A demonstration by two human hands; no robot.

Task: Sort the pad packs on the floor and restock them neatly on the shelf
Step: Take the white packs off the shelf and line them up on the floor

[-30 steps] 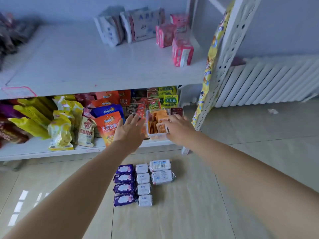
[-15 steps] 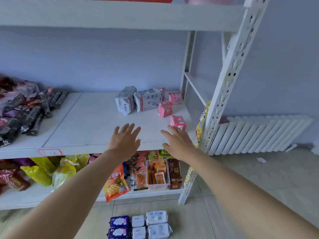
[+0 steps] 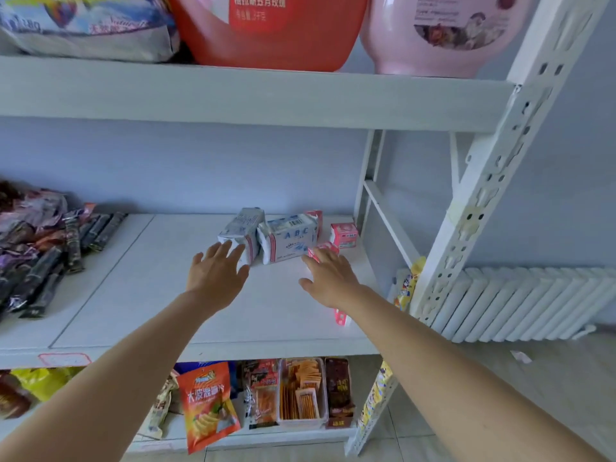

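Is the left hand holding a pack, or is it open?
Open. The left hand reaches with fingers spread, just short of the white pad pack, gripping nothing.

White metal shelving (image 3: 520, 105) stands against a pale blue wall (image 3: 186, 168), beside a white radiator (image 3: 530, 301).

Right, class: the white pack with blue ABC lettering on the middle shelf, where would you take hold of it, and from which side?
Grip the ABC pack across its two short ends, coming from the front. It lies lengthwise with its long printed face toward the person. Another white pack crowds its left end and a pink pack its right, so space there is tight. A top-down grip across its depth may be easier.
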